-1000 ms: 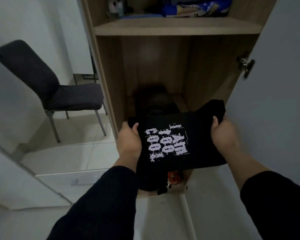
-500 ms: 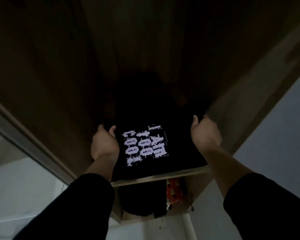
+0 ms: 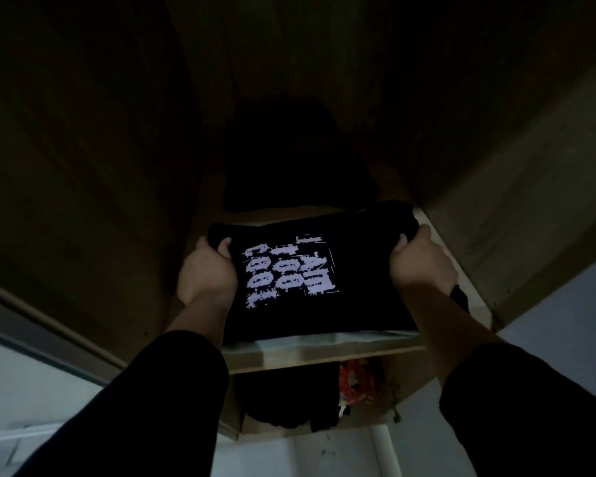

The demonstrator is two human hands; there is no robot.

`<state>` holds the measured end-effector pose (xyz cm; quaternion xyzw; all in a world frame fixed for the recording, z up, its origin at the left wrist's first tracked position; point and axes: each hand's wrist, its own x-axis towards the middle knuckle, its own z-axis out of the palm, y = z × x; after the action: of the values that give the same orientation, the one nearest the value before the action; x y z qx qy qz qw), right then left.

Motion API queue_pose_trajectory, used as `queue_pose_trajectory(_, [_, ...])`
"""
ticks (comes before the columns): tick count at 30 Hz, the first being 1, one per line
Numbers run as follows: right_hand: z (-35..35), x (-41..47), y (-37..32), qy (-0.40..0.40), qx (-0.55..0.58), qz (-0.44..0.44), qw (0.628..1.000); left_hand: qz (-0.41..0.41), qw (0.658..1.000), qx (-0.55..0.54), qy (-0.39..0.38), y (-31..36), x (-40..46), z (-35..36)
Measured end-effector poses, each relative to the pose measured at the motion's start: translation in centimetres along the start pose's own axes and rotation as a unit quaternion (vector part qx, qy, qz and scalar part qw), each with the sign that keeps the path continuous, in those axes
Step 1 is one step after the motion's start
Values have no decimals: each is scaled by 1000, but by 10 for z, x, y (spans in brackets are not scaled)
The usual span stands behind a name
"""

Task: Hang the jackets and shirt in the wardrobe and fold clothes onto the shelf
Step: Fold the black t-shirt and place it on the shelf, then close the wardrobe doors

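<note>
A folded black T-shirt (image 3: 310,308) with white block lettering lies flat over the wooden shelf (image 3: 324,360) inside the dim wardrobe. My left hand (image 3: 205,271) grips its left edge, thumb on top. Its right far corner is pinched by my right hand (image 3: 422,261). A pale folded cloth (image 3: 324,339) shows under the shirt's near edge. Behind the shirt, a dark bundle (image 3: 289,160) of clothing fills the back of the shelf, hard to make out in the shadow.
The wardrobe's side panels (image 3: 83,166) close in left and right. Below the shelf, dark clothes (image 3: 286,401) and a red patterned item (image 3: 355,383) sit in the lower compartment. White floor (image 3: 307,456) shows beneath, and the pale wardrobe door (image 3: 565,339) stands at right.
My head has moved in under the upper shelf, so the view went dark. Both hands carried the shirt from in front of the wardrobe onto the shelf.
</note>
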<state>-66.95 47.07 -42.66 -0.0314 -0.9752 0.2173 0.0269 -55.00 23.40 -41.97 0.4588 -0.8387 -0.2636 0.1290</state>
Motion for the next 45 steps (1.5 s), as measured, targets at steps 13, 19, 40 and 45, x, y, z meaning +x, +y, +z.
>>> queue_pose_trajectory(13, [-124, -60, -15, -153, -72, -73, 983, 76, 987, -14, -142, 40, -65, -110])
queue_pose_trajectory(19, [-229, -117, -29, -102, -71, -92, 988, 147, 980, 43, -125, 66, -134, -204])
queue_pose_trajectory(40, [-576, -350, 19, 194, -47, -194, 961, 308, 943, -76, -101, 126, -432, -407])
queue_pose_trajectory(45, [-628, -389, 49, 391, -5, -242, 888, 416, 886, -139, -151, 174, -499, -404])
